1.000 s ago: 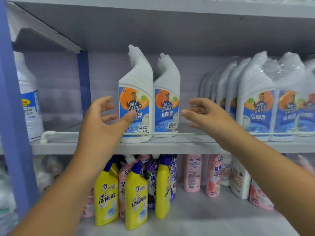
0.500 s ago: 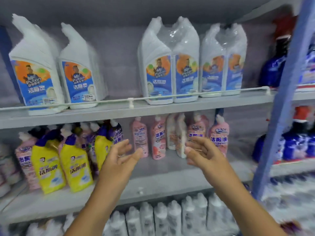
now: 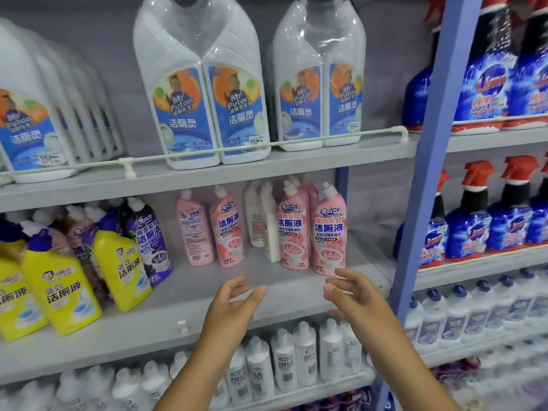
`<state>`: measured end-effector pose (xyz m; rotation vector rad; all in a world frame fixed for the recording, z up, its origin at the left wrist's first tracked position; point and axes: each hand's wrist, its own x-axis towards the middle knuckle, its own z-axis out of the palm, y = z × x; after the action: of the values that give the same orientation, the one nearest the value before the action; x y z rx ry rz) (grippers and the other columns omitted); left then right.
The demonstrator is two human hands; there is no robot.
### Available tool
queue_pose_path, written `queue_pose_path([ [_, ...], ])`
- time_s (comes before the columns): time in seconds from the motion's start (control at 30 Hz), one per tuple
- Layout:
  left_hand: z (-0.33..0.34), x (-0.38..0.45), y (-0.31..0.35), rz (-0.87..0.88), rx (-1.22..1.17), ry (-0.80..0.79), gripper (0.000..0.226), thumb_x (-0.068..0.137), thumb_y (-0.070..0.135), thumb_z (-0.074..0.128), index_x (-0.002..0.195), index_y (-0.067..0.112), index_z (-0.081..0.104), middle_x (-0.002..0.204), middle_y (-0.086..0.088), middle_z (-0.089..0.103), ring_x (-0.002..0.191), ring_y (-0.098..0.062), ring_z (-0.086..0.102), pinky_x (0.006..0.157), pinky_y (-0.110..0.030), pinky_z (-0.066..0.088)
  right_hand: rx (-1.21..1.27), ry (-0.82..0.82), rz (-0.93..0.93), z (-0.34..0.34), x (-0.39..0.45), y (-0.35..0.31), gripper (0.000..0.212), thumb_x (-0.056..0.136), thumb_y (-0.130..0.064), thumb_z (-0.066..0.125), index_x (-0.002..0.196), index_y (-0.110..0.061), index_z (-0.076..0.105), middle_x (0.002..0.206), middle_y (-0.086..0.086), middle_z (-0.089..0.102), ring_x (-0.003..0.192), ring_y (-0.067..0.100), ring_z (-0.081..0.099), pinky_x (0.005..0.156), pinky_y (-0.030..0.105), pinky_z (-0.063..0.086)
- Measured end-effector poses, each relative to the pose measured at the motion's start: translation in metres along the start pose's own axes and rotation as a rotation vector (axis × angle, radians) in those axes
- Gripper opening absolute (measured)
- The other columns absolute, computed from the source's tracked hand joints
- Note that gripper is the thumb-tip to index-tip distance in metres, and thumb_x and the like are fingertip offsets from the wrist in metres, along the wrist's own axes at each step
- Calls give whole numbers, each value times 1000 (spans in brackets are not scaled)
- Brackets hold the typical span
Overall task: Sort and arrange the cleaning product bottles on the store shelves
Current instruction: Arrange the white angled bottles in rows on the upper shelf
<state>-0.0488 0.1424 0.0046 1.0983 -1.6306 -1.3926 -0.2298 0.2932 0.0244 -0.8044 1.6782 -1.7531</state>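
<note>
Both hands hang in front of the grey metal middle shelf (image 3: 207,295), palms facing each other. The left hand (image 3: 234,304) and the right hand (image 3: 353,295) have released, loosely bent fingers and hold nothing. The pink plastic toilet-cleaner bottles (image 3: 329,232) stand upright on this shelf, just behind the right hand.

Even, soft light; edges blurred and bowed by wide-angle lens.

One head-worn camera looks forward and slightly down, close to the middle shelf (image 3: 189,295); its edges probably blur.
</note>
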Motion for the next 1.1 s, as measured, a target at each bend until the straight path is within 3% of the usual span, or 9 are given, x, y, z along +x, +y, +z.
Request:
queue_pose_path([
  [0.1,9,35,0,-6,3,5,52,86,45,77,131,29,57,127,11,62,109,-11,67,91,-35,58,-13,14,38,3,19,13,32,88,-31,76,117,-39,63,113,-13,71,99,10,72,93,44,59],
  [0.2,16,87,1,12,-4,-4,51,84,47,79,127,30,58,126,8,64,112,-13,65,94,-37,57,-42,24,59,10,49,17,31,89,-31,75,116,-38,62,114,-12,70,99,10,72,92,41,59],
  [0.37,35,175,9,73,-15,-29,53,87,33,79,132,19,55,123,4,65,108,-15,63,78,-16,45,-120,45,55,36,104,16,29,91,-23,74,115,-31,61,113,-5,70,100,10,70,91,40,60],
  [0.5,43,242,0,185,38,-121,63,77,41,85,130,30,52,125,7,66,117,-14,64,101,-33,50,-177,90,28,58,142,21,25,89,-28,75,111,-32,63,104,-12,72,96,5,69,93,41,58],
  [0.6,55,272,3,210,69,-170,62,81,33,85,131,32,48,125,7,65,112,-14,65,95,-35,53,-178,121,19,71,154,28,29,90,-27,75,114,-32,59,108,-15,69,92,-8,67,88,27,56],
  [0.77,71,296,5,209,25,-213,91,59,45,92,138,24,51,126,5,70,108,-9,69,96,-34,56,-235,57,52,84,163,46,32,90,-21,71,118,-31,61,110,-12,73,96,0,69,86,30,59],
  [0.9,77,298,-3,204,50,-213,86,71,15,92,143,21,44,126,2,66,104,-6,66,93,-27,54,-229,37,72,91,174,53,37,77,-27,73,112,-31,62,111,-7,73,103,9,69,90,36,59],
  [1.0,80,294,-11,169,101,-227,96,66,34,94,145,26,41,133,2,64,113,-12,65,99,-33,53,-223,8,95,91,181,53,46,70,-34,68,115,-27,63,110,-8,73,101,8,69,91,41,59],
  [1.1,86,289,-6,158,163,-177,95,67,39,92,145,31,39,134,6,63,118,-14,63,104,-38,50,-212,3,98,88,183,51,29,83,-19,72,110,-27,62,106,-8,72,98,8,70,93,45,58],
])
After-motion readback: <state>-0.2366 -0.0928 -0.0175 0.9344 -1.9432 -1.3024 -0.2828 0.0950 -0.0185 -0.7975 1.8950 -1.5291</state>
